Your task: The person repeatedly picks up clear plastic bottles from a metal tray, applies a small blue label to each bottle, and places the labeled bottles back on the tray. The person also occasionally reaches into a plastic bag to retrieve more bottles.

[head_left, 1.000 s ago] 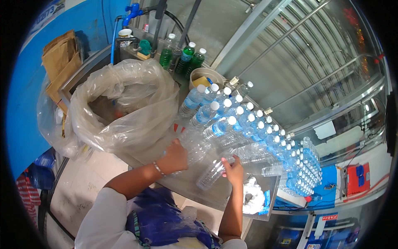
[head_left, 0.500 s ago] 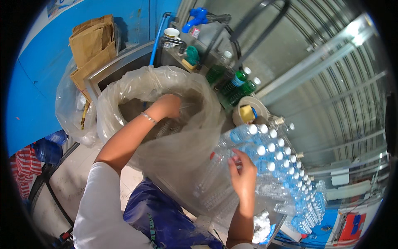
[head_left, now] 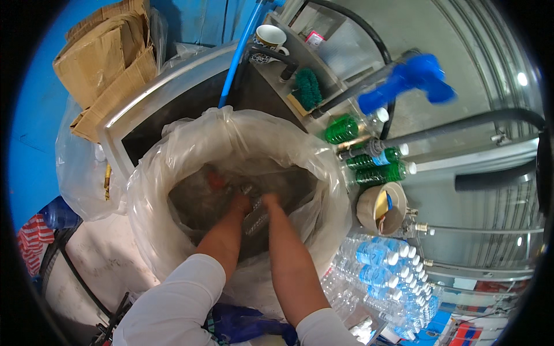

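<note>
Both my arms reach down into a large clear plastic bag (head_left: 147, 190) whose mouth is spread wide and rolled outward. Deep in its shadow, my left hand (head_left: 242, 202) and my right hand (head_left: 269, 200) are close together. Their fingers are hidden, so whether either grips anything does not show. A ribbed clear plastic bottle (head_left: 257, 220) lies between my wrists, and something clear and shiny is just past my left hand. A blurred red thing (head_left: 217, 180) shows in the bag to the left of my hands.
A metal sink (head_left: 115, 135) stands behind the bag, with a mug (head_left: 270, 37) and a green scrubber (head_left: 307, 87) on its ledge. Green bottles (head_left: 375, 173), a beige tub (head_left: 369, 210) and many clear capped bottles (head_left: 378, 259) stand at right. A blue-handled tap (head_left: 410, 83) juts overhead. Cardboard (head_left: 104, 57) leans at left.
My right hand has moved left, from beside the clear bottles into the bag next to my left hand. My left hand is deeper in the bag. The view has moved closer over its mouth.
</note>
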Tool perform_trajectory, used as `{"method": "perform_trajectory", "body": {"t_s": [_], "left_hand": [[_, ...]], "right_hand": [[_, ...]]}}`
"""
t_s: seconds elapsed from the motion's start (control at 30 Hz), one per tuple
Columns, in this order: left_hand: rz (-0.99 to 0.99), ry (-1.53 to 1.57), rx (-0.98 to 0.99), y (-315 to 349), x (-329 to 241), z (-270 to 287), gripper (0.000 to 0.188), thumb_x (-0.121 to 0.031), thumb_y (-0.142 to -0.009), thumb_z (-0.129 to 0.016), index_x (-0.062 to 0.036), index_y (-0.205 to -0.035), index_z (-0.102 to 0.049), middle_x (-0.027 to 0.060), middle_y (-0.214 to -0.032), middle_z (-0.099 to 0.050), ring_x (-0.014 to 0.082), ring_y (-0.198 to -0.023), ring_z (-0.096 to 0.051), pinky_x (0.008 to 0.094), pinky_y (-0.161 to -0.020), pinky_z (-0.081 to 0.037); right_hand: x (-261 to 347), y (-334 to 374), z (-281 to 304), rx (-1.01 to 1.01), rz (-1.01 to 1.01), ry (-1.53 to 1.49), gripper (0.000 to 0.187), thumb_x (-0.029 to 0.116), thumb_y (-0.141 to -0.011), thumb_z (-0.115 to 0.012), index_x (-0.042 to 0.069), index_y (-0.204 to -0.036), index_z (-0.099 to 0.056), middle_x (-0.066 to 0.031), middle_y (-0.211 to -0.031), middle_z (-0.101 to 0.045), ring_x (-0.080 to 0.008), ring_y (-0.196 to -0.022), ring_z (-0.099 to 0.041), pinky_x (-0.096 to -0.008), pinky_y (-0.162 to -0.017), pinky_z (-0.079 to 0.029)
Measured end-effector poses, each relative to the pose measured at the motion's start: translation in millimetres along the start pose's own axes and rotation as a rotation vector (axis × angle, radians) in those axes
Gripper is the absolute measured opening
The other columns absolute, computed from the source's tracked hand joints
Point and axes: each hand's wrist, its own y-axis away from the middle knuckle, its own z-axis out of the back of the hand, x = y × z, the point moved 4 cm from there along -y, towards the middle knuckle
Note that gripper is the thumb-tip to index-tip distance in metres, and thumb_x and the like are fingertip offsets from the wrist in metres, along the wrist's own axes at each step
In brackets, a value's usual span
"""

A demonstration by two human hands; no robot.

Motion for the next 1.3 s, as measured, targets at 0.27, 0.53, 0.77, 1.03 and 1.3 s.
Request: {"method": "perform_trajectory", "body": {"t_s": [0.27,0.53,0.77,1.03,1.3], "left_hand": [[0.523,0.81,-0.345,13,-1,-31,0.068,-0.016,-0.086,-0.058,0.0014,-0.144,-0.026,0.0295,-0.123,-0.054,0.0437,-0.115,-0.054,0.0487,-0.096,-0.045],[0.221,0.178,-0.136,-4,2,-5,0.036,-0.015,-0.083,-0.059,0.0018,-0.115,-0.065,0.0271,-0.117,-0.061,0.0374,-0.107,-0.061,0.0436,-0.091,-0.049],[-0.061,0.221,0.117,-39,29,29,0.043,-0.029,-0.08,-0.064,-0.0051,-0.115,-0.068,0.0177,-0.119,-0.065,0.0312,-0.109,-0.063,0.041,-0.093,-0.049],[0.438,0.237,0.097,28,59,13,0.05,-0.032,-0.077,-0.067,-0.008,-0.12,-0.066,0.0145,-0.127,-0.062,0.0288,-0.114,-0.061,0.0405,-0.097,-0.047],[0.438,0.348,0.169,43,63,10,0.054,-0.033,-0.078,-0.068,-0.0082,-0.126,-0.062,0.0112,-0.133,-0.059,0.0265,-0.12,-0.058,0.0374,-0.099,-0.047]], "right_hand": [[-103,-22,-173,-0.199,-0.468,-0.51,0.059,0.039,-0.087,-0.06,0.002,-0.131,-0.054,-0.0184,-0.13,-0.057,-0.0321,-0.117,-0.056,-0.0408,-0.098,-0.043],[-101,-9,-155,0.152,-0.579,-1.362,0.059,0.039,-0.086,-0.063,0.008,-0.135,-0.051,-0.0165,-0.133,-0.052,-0.037,-0.117,-0.052,-0.0493,-0.095,-0.045],[-18,71,-16,0.363,-0.612,-1.465,0.068,0.037,-0.086,-0.066,0.013,-0.144,-0.039,-0.0166,-0.15,-0.031,-0.0426,-0.128,-0.038,-0.0618,-0.1,-0.038],[-6,79,-88,0.242,-0.762,-1.679,0.073,0.04,-0.085,-0.067,0.013,-0.146,-0.036,-0.0156,-0.151,-0.029,-0.0438,-0.13,-0.036,-0.063,-0.103,-0.032],[1,33,-166,0.22,-0.294,-1.879,0.083,0.046,-0.083,-0.068,0.011,-0.149,-0.031,-0.0188,-0.153,-0.026,-0.0446,-0.133,-0.033,-0.0605,-0.106,-0.028]]}}
